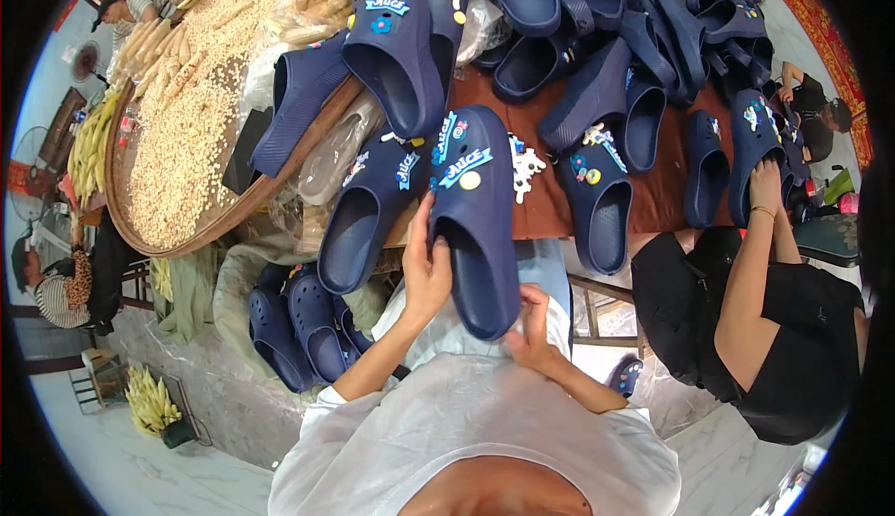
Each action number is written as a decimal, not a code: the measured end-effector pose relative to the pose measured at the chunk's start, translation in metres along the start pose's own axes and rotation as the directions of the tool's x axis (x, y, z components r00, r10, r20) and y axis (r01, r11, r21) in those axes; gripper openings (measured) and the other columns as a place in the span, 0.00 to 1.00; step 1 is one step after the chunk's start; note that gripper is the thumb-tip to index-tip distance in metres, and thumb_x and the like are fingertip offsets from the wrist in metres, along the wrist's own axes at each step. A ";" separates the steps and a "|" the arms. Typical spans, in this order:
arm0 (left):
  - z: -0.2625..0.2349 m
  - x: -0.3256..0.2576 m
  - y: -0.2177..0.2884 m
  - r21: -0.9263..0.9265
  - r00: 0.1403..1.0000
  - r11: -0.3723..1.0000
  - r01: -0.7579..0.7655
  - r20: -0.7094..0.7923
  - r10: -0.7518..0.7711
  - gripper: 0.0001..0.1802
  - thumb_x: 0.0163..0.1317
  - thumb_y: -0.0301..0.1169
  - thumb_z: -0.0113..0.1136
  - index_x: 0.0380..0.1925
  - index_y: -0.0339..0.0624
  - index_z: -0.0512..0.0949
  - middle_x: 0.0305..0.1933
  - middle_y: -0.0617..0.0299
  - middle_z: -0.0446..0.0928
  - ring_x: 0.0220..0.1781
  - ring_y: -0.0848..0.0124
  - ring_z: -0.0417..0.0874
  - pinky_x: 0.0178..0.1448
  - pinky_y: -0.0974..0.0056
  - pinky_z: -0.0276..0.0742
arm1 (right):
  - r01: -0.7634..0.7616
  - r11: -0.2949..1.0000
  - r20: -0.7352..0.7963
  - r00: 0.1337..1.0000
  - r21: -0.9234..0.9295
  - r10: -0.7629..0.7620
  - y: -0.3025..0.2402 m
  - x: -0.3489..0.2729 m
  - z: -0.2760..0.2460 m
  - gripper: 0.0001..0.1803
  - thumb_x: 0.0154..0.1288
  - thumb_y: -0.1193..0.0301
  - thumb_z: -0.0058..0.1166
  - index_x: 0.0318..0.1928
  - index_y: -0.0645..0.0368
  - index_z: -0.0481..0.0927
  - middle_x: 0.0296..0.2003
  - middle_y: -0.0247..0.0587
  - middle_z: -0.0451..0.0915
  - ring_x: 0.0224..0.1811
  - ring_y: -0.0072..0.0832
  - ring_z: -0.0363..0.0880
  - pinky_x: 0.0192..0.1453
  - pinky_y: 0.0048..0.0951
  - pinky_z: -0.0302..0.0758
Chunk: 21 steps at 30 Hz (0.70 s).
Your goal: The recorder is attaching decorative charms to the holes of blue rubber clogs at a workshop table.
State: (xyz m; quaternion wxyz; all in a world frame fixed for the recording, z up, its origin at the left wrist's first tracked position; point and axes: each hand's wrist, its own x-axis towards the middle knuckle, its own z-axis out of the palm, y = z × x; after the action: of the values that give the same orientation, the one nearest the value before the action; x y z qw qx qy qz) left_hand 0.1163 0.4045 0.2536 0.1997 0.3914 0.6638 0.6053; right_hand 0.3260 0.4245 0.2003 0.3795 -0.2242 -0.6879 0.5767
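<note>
A navy foam clog (477, 201) is held up in front of me, toe pointing away. Blue banner-shaped charms and a yellow round one decorate its top. My left hand (427, 272) grips its left side, the thumb at the foot opening. At the heel, my right hand (533, 331) holds the edge with its fingertips. Just left of it lies another decorated navy clog (373, 201), partly overlapped by the held one. A white cartoon-shaped charm (526, 167) lies on the brown table cover beside the held clog's right side.
Navy clogs (597, 96) are heaped on the brown-covered table (550, 222). A round tray (238, 227) of corn kernels stands at the left. More clogs (312, 320) sit low at my left. A person in black (792, 330) at my right handles a clog (751, 143).
</note>
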 end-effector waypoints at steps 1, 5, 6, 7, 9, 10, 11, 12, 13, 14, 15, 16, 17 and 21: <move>-0.004 -0.006 -0.003 0.013 0.999 0.999 0.032 -0.014 -0.032 0.32 0.59 0.15 0.40 0.68 0.32 0.60 0.68 0.45 0.65 0.71 0.59 0.64 0.74 0.63 0.53 | 0.107 0.994 0.074 0.992 -0.036 -0.104 0.006 0.002 -0.006 0.27 0.64 0.70 0.54 0.58 0.64 0.59 0.47 0.52 0.70 0.51 0.38 0.70 0.57 0.37 0.68; -0.020 -0.027 -0.007 -0.201 0.983 0.965 0.169 -0.044 -0.181 0.30 0.59 0.14 0.36 0.65 0.30 0.63 0.66 0.48 0.67 0.70 0.64 0.66 0.73 0.65 0.53 | 0.133 0.877 -0.020 0.987 -0.461 -0.160 0.001 0.060 -0.027 0.08 0.63 0.78 0.51 0.42 0.64 0.75 0.41 0.51 0.75 0.44 0.43 0.73 0.49 0.37 0.71; -0.023 -0.032 -0.008 -0.182 0.983 0.971 0.157 -0.063 -0.171 0.28 0.63 0.15 0.38 0.65 0.30 0.63 0.64 0.50 0.69 0.67 0.66 0.67 0.71 0.66 0.56 | 0.119 0.831 -0.031 0.986 -0.544 -0.161 0.003 0.080 -0.030 0.07 0.61 0.81 0.53 0.41 0.64 0.76 0.41 0.50 0.75 0.43 0.44 0.73 0.49 0.37 0.71; -0.025 -0.036 -0.009 -0.165 0.983 0.975 0.146 -0.084 -0.161 0.26 0.66 0.17 0.40 0.65 0.30 0.63 0.62 0.52 0.70 0.64 0.68 0.69 0.70 0.67 0.59 | 0.147 0.778 -0.028 0.978 -0.611 -0.207 0.005 0.099 -0.031 0.09 0.59 0.82 0.54 0.41 0.63 0.77 0.41 0.48 0.75 0.44 0.44 0.73 0.49 0.38 0.71; -0.031 -0.039 -0.010 -0.145 0.982 0.978 0.152 -0.094 -0.166 0.28 0.63 0.15 0.39 0.65 0.31 0.64 0.64 0.50 0.69 0.67 0.66 0.68 0.71 0.66 0.57 | 0.228 0.679 0.008 0.950 -0.698 -0.311 0.012 0.136 -0.027 0.13 0.56 0.83 0.56 0.43 0.61 0.77 0.42 0.47 0.75 0.46 0.46 0.73 0.51 0.39 0.72; -0.034 -0.041 -0.010 -0.123 0.980 0.980 0.157 -0.105 -0.170 0.30 0.60 0.14 0.38 0.65 0.31 0.65 0.66 0.48 0.68 0.69 0.63 0.67 0.72 0.64 0.56 | 0.283 0.638 0.040 0.929 -0.717 -0.367 0.019 0.151 -0.023 0.15 0.55 0.82 0.57 0.45 0.61 0.78 0.42 0.46 0.75 0.47 0.47 0.73 0.52 0.40 0.72; -0.036 -0.043 -0.012 -0.119 0.979 0.980 0.158 -0.111 -0.171 0.30 0.60 0.14 0.38 0.65 0.31 0.65 0.66 0.48 0.68 0.69 0.63 0.67 0.72 0.64 0.56 | 0.285 0.620 0.082 0.939 -0.731 -0.335 0.025 0.164 -0.018 0.17 0.56 0.80 0.58 0.47 0.58 0.78 0.47 0.46 0.75 0.55 0.48 0.71 0.58 0.43 0.70; -0.038 -0.045 -0.014 -0.099 0.977 0.983 0.155 -0.129 -0.167 0.29 0.60 0.14 0.38 0.65 0.32 0.65 0.66 0.48 0.69 0.69 0.63 0.68 0.72 0.64 0.57 | 0.291 0.585 0.126 0.943 -0.757 -0.307 0.030 0.176 -0.010 0.18 0.56 0.78 0.58 0.49 0.56 0.78 0.50 0.45 0.73 0.58 0.48 0.68 0.62 0.46 0.66; -0.041 -0.046 -0.016 -0.080 0.975 0.985 0.154 -0.148 -0.165 0.29 0.61 0.14 0.39 0.64 0.33 0.66 0.65 0.48 0.69 0.68 0.63 0.68 0.71 0.64 0.57 | 0.298 0.547 0.169 0.947 -0.782 -0.275 0.032 0.186 -0.004 0.19 0.57 0.75 0.59 0.51 0.54 0.78 0.54 0.45 0.72 0.62 0.48 0.66 0.66 0.49 0.63; -0.041 -0.047 -0.013 -0.028 0.979 0.991 0.134 -0.150 -0.137 0.29 0.60 0.14 0.39 0.64 0.33 0.67 0.65 0.49 0.70 0.68 0.62 0.69 0.71 0.64 0.58 | 0.302 0.554 0.174 0.946 -0.776 -0.273 0.035 0.193 -0.002 0.19 0.57 0.75 0.59 0.51 0.54 0.78 0.54 0.45 0.72 0.62 0.48 0.66 0.66 0.49 0.63; -0.041 -0.046 -0.009 0.024 0.983 0.993 0.114 -0.150 -0.110 0.29 0.60 0.14 0.40 0.63 0.34 0.68 0.64 0.50 0.71 0.67 0.62 0.69 0.70 0.64 0.59 | 0.328 0.477 0.234 0.940 -0.816 -0.248 0.040 0.199 -0.001 0.20 0.58 0.74 0.59 0.53 0.52 0.77 0.56 0.44 0.71 0.64 0.49 0.63 0.67 0.52 0.60; -0.042 -0.045 -0.007 0.105 0.987 0.990 0.098 -0.134 -0.084 0.29 0.58 0.14 0.42 0.62 0.35 0.70 0.64 0.50 0.71 0.66 0.61 0.71 0.70 0.63 0.60 | 0.360 0.398 0.294 0.930 -0.844 -0.219 0.045 0.204 0.001 0.22 0.58 0.72 0.60 0.54 0.50 0.77 0.59 0.43 0.70 0.67 0.49 0.61 0.69 0.55 0.56; -0.041 -0.044 -0.007 0.183 0.992 0.982 0.049 -0.125 -0.027 0.29 0.56 0.14 0.43 0.61 0.36 0.71 0.63 0.51 0.72 0.63 0.59 0.72 0.68 0.62 0.63 | 0.353 0.366 0.297 0.934 -0.861 -0.201 0.051 0.207 -0.001 0.21 0.58 0.71 0.60 0.54 0.49 0.78 0.59 0.42 0.71 0.67 0.48 0.61 0.70 0.55 0.55; -0.041 -0.039 -0.005 0.297 0.995 0.955 -0.004 -0.097 0.034 0.29 0.55 0.13 0.45 0.58 0.39 0.74 0.61 0.51 0.74 0.61 0.57 0.74 0.65 0.60 0.65 | 0.345 0.399 0.282 0.936 -0.849 -0.208 0.068 0.211 -0.010 0.16 0.60 0.70 0.59 0.51 0.52 0.81 0.57 0.41 0.74 0.68 0.46 0.62 0.70 0.54 0.55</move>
State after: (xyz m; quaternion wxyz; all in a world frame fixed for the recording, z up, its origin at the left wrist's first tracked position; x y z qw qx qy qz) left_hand 0.1082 0.3482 0.2481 0.0989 0.3920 0.7525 0.5198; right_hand 0.1955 0.6042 0.1905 0.2501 -0.2334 -0.9368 0.0733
